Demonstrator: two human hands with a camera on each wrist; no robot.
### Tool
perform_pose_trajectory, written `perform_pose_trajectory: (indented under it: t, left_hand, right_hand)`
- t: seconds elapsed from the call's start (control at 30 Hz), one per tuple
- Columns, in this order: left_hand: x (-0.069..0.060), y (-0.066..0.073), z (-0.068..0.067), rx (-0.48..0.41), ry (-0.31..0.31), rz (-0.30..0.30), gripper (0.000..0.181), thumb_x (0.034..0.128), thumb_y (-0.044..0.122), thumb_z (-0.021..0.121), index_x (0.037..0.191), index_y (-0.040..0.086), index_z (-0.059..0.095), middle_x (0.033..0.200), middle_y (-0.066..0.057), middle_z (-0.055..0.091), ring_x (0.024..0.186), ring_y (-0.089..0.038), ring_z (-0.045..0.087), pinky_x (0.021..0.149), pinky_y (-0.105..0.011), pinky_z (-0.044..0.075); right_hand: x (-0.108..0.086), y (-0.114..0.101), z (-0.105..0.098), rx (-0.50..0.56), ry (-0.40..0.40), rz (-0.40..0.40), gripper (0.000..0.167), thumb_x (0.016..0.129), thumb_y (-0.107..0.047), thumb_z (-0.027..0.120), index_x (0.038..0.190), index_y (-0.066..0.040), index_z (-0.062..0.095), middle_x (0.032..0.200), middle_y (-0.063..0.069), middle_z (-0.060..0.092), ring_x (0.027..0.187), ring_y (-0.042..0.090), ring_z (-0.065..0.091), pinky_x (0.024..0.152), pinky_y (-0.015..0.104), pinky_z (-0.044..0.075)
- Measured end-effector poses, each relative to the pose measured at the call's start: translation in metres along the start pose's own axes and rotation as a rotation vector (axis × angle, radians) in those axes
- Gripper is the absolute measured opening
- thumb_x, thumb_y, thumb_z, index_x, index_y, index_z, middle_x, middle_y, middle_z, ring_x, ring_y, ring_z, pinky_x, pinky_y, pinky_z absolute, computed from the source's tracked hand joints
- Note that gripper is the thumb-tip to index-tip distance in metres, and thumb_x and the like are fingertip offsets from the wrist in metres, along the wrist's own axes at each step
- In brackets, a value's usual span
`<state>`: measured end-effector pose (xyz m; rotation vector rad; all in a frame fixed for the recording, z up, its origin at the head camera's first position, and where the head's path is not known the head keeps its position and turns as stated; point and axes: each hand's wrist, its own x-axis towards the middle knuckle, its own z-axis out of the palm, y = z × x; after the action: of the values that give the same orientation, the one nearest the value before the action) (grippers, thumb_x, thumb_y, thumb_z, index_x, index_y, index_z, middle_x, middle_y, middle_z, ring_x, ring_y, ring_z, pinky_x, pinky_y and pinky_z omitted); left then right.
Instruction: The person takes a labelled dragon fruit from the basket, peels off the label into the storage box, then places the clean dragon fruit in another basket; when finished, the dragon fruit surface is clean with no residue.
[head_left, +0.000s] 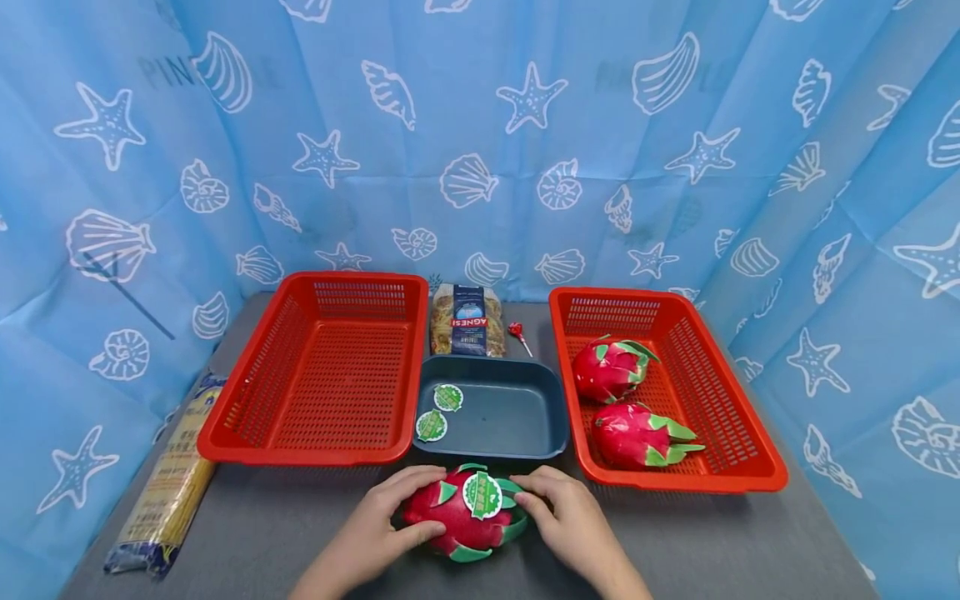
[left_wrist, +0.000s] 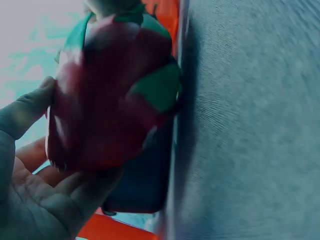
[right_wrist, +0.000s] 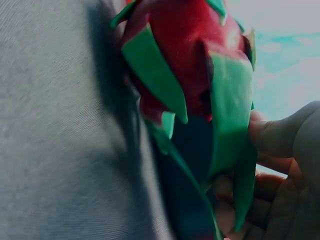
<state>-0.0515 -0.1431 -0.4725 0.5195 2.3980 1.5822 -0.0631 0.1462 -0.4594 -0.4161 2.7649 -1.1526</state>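
Observation:
A red dragon fruit [head_left: 472, 531] with green scales lies sideways between my two hands, in front of the dark blue tray [head_left: 510, 421]. A round green-and-white sticker [head_left: 482, 495] is on its upper side. My left hand [head_left: 382, 517] grips the fruit's left end, thumb on the near side and fingers on the far side; the left wrist view shows this hand [left_wrist: 45, 200] around the end. At the other end, my right hand [head_left: 573, 517] pinches the long green leaf tips [right_wrist: 232, 100] between thumb and fingers. Whether the fruit touches the table is hard to tell.
Two similar stickers lie at the tray's left side. A red basket [head_left: 315, 457] stands left, with bare mesh showing. The right red basket [head_left: 720, 482] holds two dragon fruits [head_left: 633, 435]. Behind the tray are an Agnesi pasta bag [head_left: 468, 321] and a lollipop [head_left: 517, 331]; spaghetti [head_left: 168, 492] lies far left.

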Motion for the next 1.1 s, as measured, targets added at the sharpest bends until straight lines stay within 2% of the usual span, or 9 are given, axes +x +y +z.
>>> perform_pose_trajectory:
  t: [0.13, 0.23, 0.43, 0.57, 0.8, 0.9, 1.1]
  left_hand:
    - [0.002, -0.006, -0.001, -0.146, 0.002, -0.038, 0.048, 0.0876, 0.029, 0.084, 0.132, 0.02, 0.067, 0.137, -0.006, 0.06, 0.12, -0.032, 0.056, 0.085, -0.031, 0.059]
    - [0.002, -0.01, 0.0, -0.227, 0.008, -0.055, 0.049, 0.0879, 0.025, 0.084, 0.133, 0.016, 0.067, 0.138, -0.009, 0.059, 0.12, -0.034, 0.057, 0.087, -0.032, 0.059]
    - [0.005, -0.019, 0.002, -0.314, 0.023, -0.063, 0.052, 0.0891, 0.021, 0.082, 0.137, 0.01, 0.064, 0.14, -0.013, 0.058, 0.121, -0.036, 0.057, 0.089, -0.033, 0.058]
    - [0.006, -0.023, 0.003, -0.333, 0.037, -0.055, 0.052, 0.0896, 0.02, 0.082, 0.137, 0.01, 0.064, 0.14, -0.013, 0.058, 0.125, -0.037, 0.055, 0.091, -0.033, 0.057]
    - [0.007, -0.028, 0.004, -0.316, 0.057, -0.03, 0.05, 0.0893, 0.018, 0.082, 0.136, 0.014, 0.066, 0.14, -0.008, 0.059, 0.126, -0.032, 0.056, 0.093, -0.031, 0.056]
    - [0.008, -0.029, 0.005, -0.313, 0.061, -0.005, 0.05, 0.0892, 0.016, 0.082, 0.136, 0.012, 0.065, 0.139, -0.008, 0.06, 0.124, -0.029, 0.058, 0.093, -0.031, 0.056]
    - [0.007, -0.031, 0.006, -0.311, 0.065, -0.005, 0.048, 0.0894, 0.016, 0.082, 0.135, 0.01, 0.066, 0.138, -0.008, 0.061, 0.122, -0.026, 0.059, 0.092, -0.03, 0.056]
  right_hand:
    - [-0.005, -0.009, -0.003, -0.073, 0.028, -0.001, 0.023, 0.094, -0.024, 0.076, 0.116, -0.018, 0.079, 0.094, -0.019, 0.063, 0.084, 0.002, 0.058, 0.076, 0.027, 0.055]
    - [-0.007, -0.014, -0.004, -0.116, 0.054, 0.002, 0.024, 0.093, -0.024, 0.077, 0.116, -0.019, 0.079, 0.096, -0.019, 0.064, 0.088, 0.002, 0.06, 0.08, 0.031, 0.057]
    - [-0.008, -0.025, -0.003, -0.162, 0.157, 0.018, 0.024, 0.09, -0.023, 0.081, 0.114, -0.021, 0.08, 0.1, -0.019, 0.064, 0.093, 0.002, 0.059, 0.083, 0.033, 0.057]
    - [-0.003, -0.035, -0.003, -0.156, 0.189, 0.004, 0.02, 0.09, -0.02, 0.081, 0.11, -0.019, 0.081, 0.1, -0.018, 0.064, 0.096, 0.005, 0.058, 0.085, 0.036, 0.057]
    - [0.011, -0.051, 0.002, -0.146, 0.134, -0.022, 0.01, 0.091, -0.024, 0.079, 0.098, -0.018, 0.083, 0.094, -0.014, 0.063, 0.088, 0.008, 0.06, 0.077, 0.033, 0.055]
    - [0.016, -0.054, 0.005, -0.111, 0.126, 0.017, 0.006, 0.09, -0.024, 0.08, 0.091, -0.019, 0.082, 0.09, -0.013, 0.063, 0.085, 0.011, 0.06, 0.073, 0.033, 0.053]
    - [0.022, -0.057, 0.009, -0.034, 0.138, 0.085, 0.005, 0.088, -0.023, 0.082, 0.084, -0.021, 0.08, 0.084, -0.013, 0.063, 0.08, 0.008, 0.059, 0.073, 0.032, 0.053]
